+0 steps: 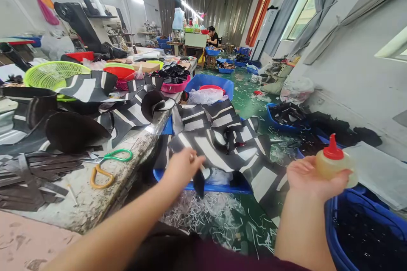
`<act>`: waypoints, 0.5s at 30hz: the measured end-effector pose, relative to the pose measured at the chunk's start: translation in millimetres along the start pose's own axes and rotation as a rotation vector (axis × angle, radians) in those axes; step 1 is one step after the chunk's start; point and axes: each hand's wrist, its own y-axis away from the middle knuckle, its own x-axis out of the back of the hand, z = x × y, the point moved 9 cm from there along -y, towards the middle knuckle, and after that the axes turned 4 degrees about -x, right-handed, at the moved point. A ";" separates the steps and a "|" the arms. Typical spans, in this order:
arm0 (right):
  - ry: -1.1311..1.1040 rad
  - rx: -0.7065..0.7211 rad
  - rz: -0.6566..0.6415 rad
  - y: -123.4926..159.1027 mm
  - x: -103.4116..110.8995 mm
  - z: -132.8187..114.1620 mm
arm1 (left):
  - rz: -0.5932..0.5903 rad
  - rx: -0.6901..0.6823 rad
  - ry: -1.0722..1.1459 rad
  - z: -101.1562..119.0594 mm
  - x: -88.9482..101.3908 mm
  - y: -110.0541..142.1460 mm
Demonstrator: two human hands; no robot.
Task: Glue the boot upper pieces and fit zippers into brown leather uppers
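My right hand is turned palm up, its fingers around a squeeze bottle with a red pointed cap and pale yellowish contents. The bottle stands nearly upright, nozzle up. My left hand is over a pile of black cut pieces with white strips. Its fingers are curled together and slightly blurred; what they may hold is hidden. Just below that hand hangs a dark pointed flap. The pieces lie heaped on a blue tub and spill over its right side.
At left, a worn table bears scissors with green and orange handles, dark strips, more black pieces and a lime basket. White scraps litter the floor. Blue tubs line the right. A person sits far back.
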 end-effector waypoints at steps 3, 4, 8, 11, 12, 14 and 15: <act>0.006 -0.030 -0.001 -4.6 4.4 4.6 | -0.288 -0.008 -0.096 -18.3 -77.0 25.6; 0.007 -0.040 -0.011 -5.6 4.7 6.9 | -0.348 -0.015 -0.113 -23.0 -94.3 33.8; 0.026 -0.065 -0.035 -2.6 1.1 18.4 | -0.532 -0.043 -0.131 -38.0 -129.9 54.3; 0.044 -0.076 -0.009 4.8 -3.5 25.6 | -0.678 -0.054 -0.098 -46.5 -139.7 61.0; 0.050 -0.081 0.000 7.2 -4.5 26.5 | -0.726 -0.059 -0.080 -47.6 -141.4 63.2; 0.063 -0.089 -0.002 10.9 -5.0 25.8 | -0.807 -0.070 -0.040 -46.5 -141.3 68.5; 0.079 -0.103 -0.015 12.1 -4.7 26.5 | -0.837 -0.072 -0.020 -44.8 -138.8 71.9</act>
